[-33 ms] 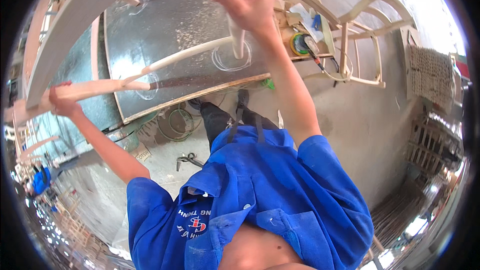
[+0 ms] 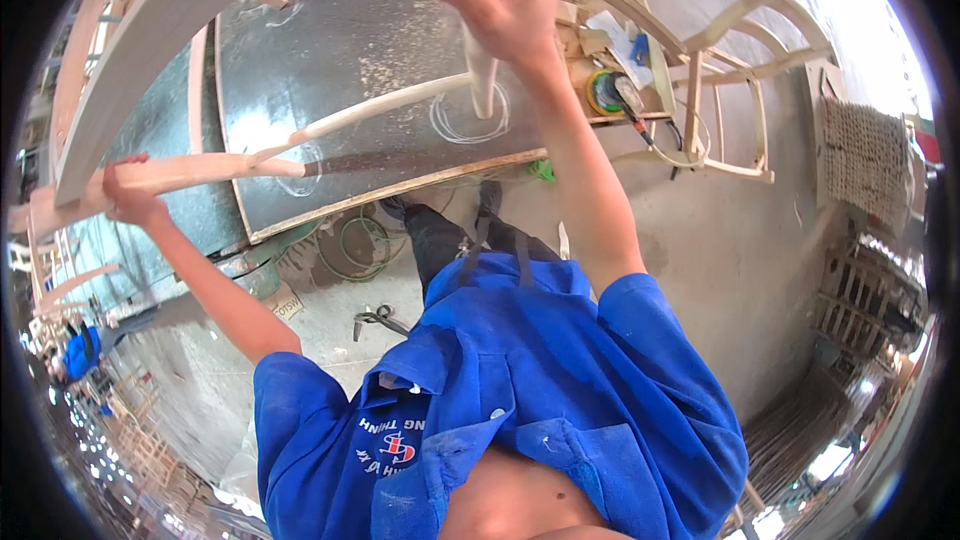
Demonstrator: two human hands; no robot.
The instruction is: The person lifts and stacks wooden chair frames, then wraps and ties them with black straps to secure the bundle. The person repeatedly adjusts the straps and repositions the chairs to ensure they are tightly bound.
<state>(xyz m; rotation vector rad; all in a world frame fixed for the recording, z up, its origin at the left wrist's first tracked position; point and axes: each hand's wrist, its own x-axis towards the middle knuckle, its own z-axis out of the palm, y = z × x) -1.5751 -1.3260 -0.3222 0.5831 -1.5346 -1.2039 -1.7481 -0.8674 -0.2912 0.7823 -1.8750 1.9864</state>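
Observation:
A pale, bare-wood chair frame (image 2: 370,108) is tipped over the dark tabletop, with a wide curved piece of it crossing the upper left. My left hand (image 2: 134,204) is closed around the thick post at the left, near its joint with the wide piece. At the top, my right hand (image 2: 512,18) wraps around another post of the same frame. One tapered leg end points down toward a white scribbled circle on the table (image 2: 330,50). The upper part of the frame runs out of view.
Right of the table, a tray (image 2: 655,80) holds scraps and a round sander (image 2: 606,92) with a cord. Another wooden chair (image 2: 745,70) stands beside it. A woven panel (image 2: 865,150) is farther right. Hose coils (image 2: 362,245) and a black tool (image 2: 380,318) lie on the floor.
The table, frame and hands appear slightly farther right in the picture. Both hands keep the same grip on the chair frame.

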